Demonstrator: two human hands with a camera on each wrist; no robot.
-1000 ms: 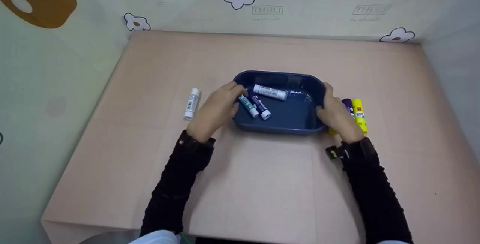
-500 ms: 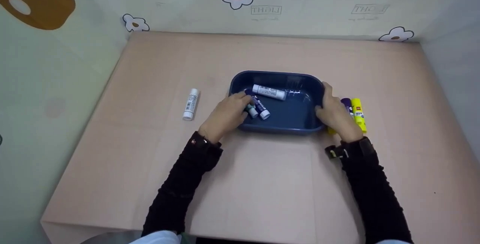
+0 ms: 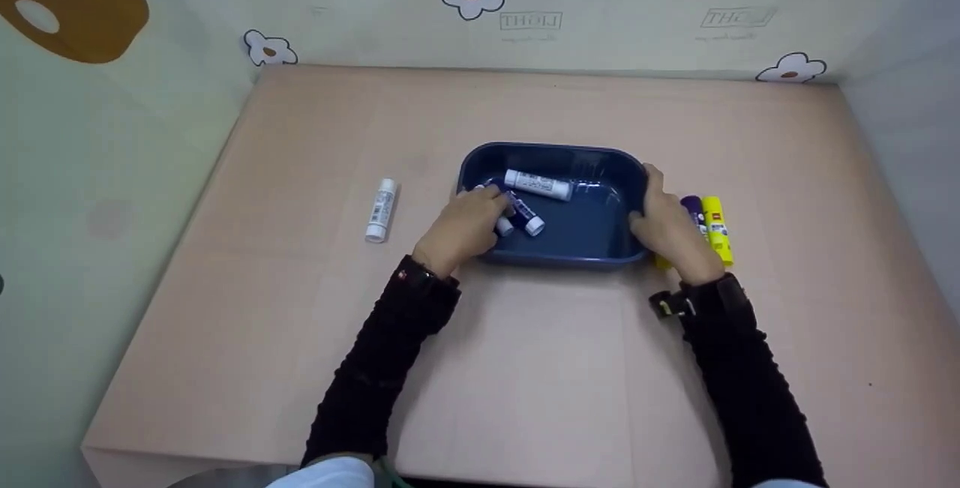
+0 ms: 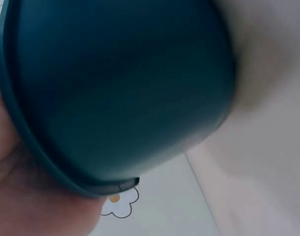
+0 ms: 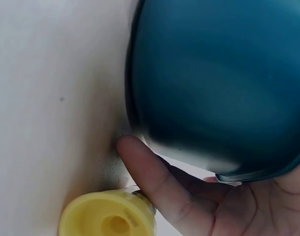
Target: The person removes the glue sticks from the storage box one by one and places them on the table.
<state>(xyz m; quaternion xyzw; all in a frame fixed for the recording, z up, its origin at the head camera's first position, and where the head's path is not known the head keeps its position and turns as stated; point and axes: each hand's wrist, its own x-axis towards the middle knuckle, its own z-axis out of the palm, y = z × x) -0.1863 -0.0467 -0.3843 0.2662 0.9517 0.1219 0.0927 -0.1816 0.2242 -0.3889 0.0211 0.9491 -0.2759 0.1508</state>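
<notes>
1. Reaching over the near-left rim of the dark blue tray [image 3: 592, 254], left hand [image 3: 463, 227] has fingers curled onto the teal glue stick [image 3: 504, 226] inside; whether it actually grips it, cannot tell.
2. Right hand [image 3: 667, 229] grasps the tray's right wall, at 3 o'clock.
3. Tray sits mid-bench [image 3: 525, 368]. Inside: purple glue stick [image 3: 525, 215] beside the teal one, white glue stick [image 3: 540, 185] toward 12 o'clock.
4. Outside: white stick [image 3: 381, 209] at 9 o'clock, well apart; purple stick [image 3: 694, 212] and yellow stick [image 3: 717, 229] at 3 o'clock, just beyond the right hand.
</notes>
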